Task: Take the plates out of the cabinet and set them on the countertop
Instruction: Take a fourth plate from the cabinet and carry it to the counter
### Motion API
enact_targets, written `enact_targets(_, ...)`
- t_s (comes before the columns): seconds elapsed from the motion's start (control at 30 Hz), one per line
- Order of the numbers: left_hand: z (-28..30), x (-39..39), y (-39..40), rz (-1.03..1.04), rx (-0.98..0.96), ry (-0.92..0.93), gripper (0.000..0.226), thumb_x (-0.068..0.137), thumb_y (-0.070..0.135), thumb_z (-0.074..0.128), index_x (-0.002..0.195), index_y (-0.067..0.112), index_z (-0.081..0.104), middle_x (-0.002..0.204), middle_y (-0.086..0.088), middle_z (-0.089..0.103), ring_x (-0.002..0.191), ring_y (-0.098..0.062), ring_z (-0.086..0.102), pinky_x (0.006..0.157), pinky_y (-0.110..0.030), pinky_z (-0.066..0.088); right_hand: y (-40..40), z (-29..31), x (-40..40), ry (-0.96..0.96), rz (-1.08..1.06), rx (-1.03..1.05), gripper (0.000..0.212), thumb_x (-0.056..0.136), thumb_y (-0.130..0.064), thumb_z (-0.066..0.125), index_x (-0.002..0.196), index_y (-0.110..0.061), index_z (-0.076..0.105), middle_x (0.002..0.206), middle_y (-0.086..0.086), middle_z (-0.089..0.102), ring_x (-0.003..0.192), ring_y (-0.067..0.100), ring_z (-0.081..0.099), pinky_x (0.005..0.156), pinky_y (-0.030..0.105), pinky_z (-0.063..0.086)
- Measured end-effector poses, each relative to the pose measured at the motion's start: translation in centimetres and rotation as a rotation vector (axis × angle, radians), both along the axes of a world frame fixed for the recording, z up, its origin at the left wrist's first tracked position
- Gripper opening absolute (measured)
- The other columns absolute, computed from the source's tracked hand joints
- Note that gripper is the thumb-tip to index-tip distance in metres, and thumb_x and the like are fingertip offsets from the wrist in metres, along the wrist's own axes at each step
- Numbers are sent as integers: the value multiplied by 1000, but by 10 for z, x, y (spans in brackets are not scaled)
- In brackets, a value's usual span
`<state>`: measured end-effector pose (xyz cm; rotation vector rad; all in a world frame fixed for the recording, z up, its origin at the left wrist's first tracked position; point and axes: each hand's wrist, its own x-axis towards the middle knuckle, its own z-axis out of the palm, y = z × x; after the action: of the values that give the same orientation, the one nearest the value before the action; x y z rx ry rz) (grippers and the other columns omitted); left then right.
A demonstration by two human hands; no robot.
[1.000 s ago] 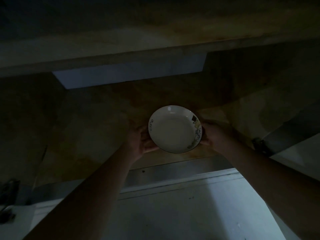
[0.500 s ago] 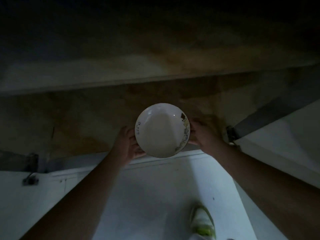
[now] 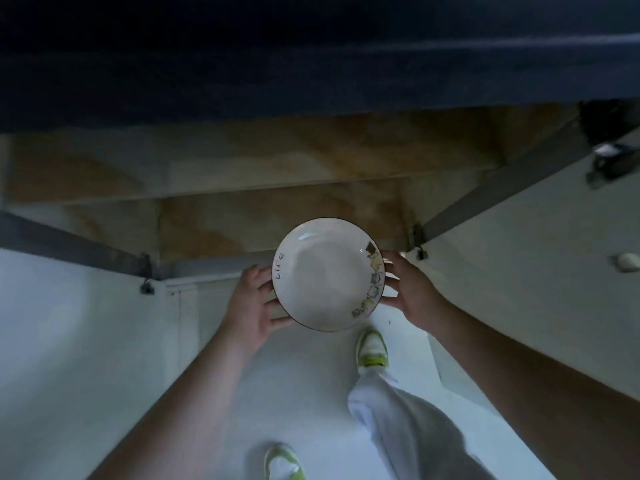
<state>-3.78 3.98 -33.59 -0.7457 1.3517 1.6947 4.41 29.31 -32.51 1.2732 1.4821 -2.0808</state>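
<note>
A round white plate (image 3: 325, 275) with a dark rim and small coloured drawings along its right edge is held level in front of the open low cabinet (image 3: 277, 188). My left hand (image 3: 252, 303) grips its left edge and my right hand (image 3: 410, 292) grips its right edge. The plate is out past the cabinet's front edge, above the pale floor. The dark underside of the countertop (image 3: 311, 57) spans the top of the view. No other plate shows inside the cabinet.
Both cabinet doors stand open: the left door (image 3: 69, 334) and the right door (image 3: 533, 258) with its hinges. My feet in white and green shoes (image 3: 372, 348) stand on the pale floor (image 3: 311, 393) right below the plate.
The plate has come out of the cabinet toward me in both hands. The view has tilted down and brightened, and my legs and shoes have come into sight.
</note>
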Motion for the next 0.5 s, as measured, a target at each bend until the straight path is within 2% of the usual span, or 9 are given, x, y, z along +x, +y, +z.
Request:
enact_targets(0.13, 50, 30, -27, 16, -30, -18, 46, 99, 48, 33, 118, 20, 64, 110, -5, 71, 91, -31, 65, 80, -49, 54, -24, 42, 29, 15, 1, -31, 36, 97, -53, 43, 106, -28, 68, 106, 0, 70, 100, 20, 65, 86, 46, 54)
enact_targets(0.27, 105, 59, -58, 65, -68, -47, 43, 99, 48, 30, 115, 24, 63, 112, 0, 71, 97, -29, 66, 75, -47, 53, -55, 97, 53, 10, -5, -59, 23, 97, -33, 49, 102, -25, 69, 106, 6, 65, 95, 23, 63, 75, 40, 55)
enact_targets(0.4, 169, 92, -96, 89, -55, -71, 44, 101, 47, 29, 118, 24, 62, 125, 2, 66, 110, -28, 63, 76, -49, 53, -94, 164, 78, -56, 29, -31, 24, 95, -35, 49, 103, -22, 67, 105, 7, 67, 96, 25, 63, 86, 46, 51)
enact_targets(0.5, 214, 117, -129, 112, -59, -49, 46, 101, 49, 28, 126, 24, 58, 131, 5, 62, 114, -28, 61, 78, -50, 54, -122, 214, 96, -49, 76, -37, 26, 96, -38, 45, 100, -27, 68, 100, 6, 70, 92, 23, 65, 81, 42, 54)
